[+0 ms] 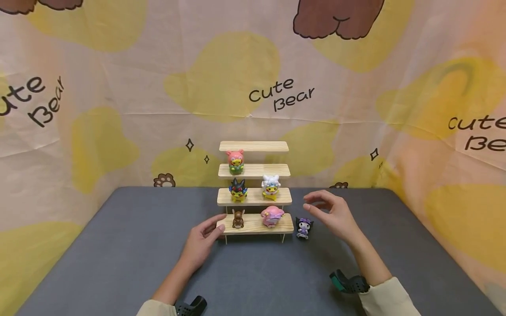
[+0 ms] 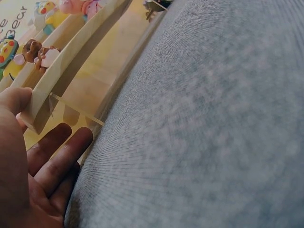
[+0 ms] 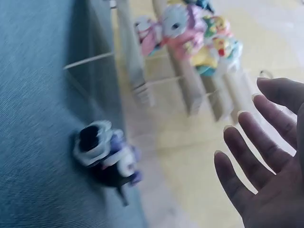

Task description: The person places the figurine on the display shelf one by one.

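Observation:
A tiered wooden display stand [image 1: 253, 228] with several boards stands on the table. My left hand [image 1: 201, 241] is at the left end of its lowest board, thumb and index finger holding the board's end; in the left wrist view the other fingers [image 2: 64, 161] extend below it. My right hand [image 1: 332, 215] hovers right of the stand, fingers apart and holding nothing. Just below it, a figurine in black and purple [image 1: 303, 228] stands on the table, beside the lowest board's right end. On that board sit a brown figurine [image 1: 238, 218] and a pink figurine [image 1: 272, 216].
The second board holds a dark-eared figurine [image 1: 238, 190] and a white-hooded figurine [image 1: 270, 188]. A pink-and-green figurine [image 1: 235, 161] is on the left of the third board. Behind the grey table [image 1: 138, 245] hangs a patterned cloth [image 1: 221, 79].

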`<state>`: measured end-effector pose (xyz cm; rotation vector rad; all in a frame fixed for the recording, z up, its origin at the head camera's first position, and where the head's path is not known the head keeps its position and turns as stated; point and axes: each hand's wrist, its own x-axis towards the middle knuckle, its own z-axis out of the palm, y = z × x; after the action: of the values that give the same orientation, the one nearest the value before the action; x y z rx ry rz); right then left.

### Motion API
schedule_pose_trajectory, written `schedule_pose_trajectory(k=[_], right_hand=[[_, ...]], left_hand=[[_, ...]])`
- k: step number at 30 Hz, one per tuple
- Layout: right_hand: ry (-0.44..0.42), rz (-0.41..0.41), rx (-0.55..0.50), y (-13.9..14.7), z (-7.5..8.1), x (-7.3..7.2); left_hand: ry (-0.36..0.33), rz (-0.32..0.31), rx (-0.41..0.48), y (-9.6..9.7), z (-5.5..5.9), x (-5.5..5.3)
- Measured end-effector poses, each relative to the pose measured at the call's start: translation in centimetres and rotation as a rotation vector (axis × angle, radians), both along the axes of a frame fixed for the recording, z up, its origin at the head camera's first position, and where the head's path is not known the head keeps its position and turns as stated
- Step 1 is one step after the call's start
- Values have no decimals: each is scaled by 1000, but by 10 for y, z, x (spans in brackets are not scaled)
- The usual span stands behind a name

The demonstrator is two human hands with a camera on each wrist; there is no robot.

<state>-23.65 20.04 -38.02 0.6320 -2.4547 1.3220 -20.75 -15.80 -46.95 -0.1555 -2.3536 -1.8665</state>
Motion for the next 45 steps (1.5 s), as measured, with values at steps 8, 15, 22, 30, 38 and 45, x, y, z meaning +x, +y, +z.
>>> schedule_pose_trajectory(k=[8,15,22,30,38,45], right_hand=[[-109,-36,27,7,-33,-15],[-185,-52,27,9,-55,-23],[-235,-63,15,12,-72,-27],[-229,-76,95,11,-82,-27],[-194,-114,227,7,-85,-23],[-210,-108,222,6,-85,-23]], left_hand=[[-1,13,-19,0,1,1],[-3,5,-6,1,0,0],[-8,7,-4,1,0,0],[-5,9,-9,1,1,0],[2,0,-1,1,1,0],[-1,13,-5,1,0,-1]])
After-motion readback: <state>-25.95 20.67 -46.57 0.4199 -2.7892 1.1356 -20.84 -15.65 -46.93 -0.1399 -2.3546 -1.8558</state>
